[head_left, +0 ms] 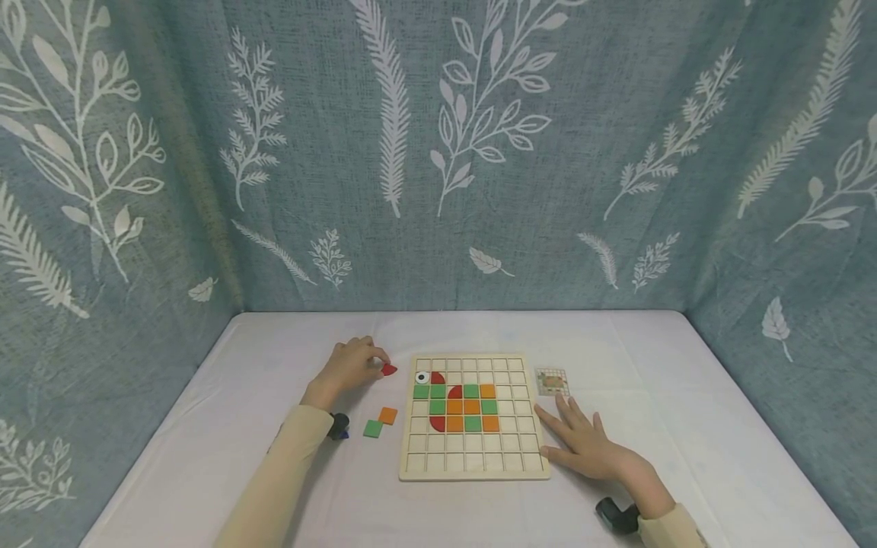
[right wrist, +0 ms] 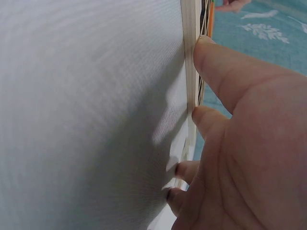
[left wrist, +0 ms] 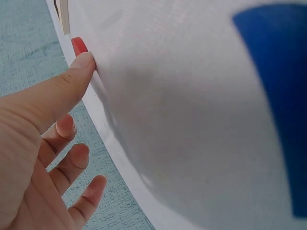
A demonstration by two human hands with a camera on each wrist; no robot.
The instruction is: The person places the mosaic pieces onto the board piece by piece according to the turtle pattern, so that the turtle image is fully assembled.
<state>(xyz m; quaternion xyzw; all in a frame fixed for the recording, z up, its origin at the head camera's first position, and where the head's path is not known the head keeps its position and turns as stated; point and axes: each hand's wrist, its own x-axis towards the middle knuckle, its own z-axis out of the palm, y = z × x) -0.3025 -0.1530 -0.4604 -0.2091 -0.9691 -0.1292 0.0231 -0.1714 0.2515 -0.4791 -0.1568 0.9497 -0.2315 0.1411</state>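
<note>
My left hand (head_left: 351, 365) pinches a red curved-edge tile (head_left: 389, 370) between thumb and finger, just left of the wooden grid board (head_left: 473, 466). In the left wrist view, the red tile's end sticks out past the thumb. Green, orange and red tiles fill part of the grid, with a round eye tile (head_left: 422, 377) at their upper left. Beside the board's right edge lies my right hand (head_left: 591, 450), fingers spread. Its thumb and forefinger touch the wooden rim (right wrist: 191, 72) in the right wrist view.
Left of the board lie a loose orange square (head_left: 387, 415) and a green square (head_left: 373, 428). A blue piece (left wrist: 273, 96) shows large in the left wrist view. A small patterned card (head_left: 552, 382) lies right of the board, just beyond my right fingertips.
</note>
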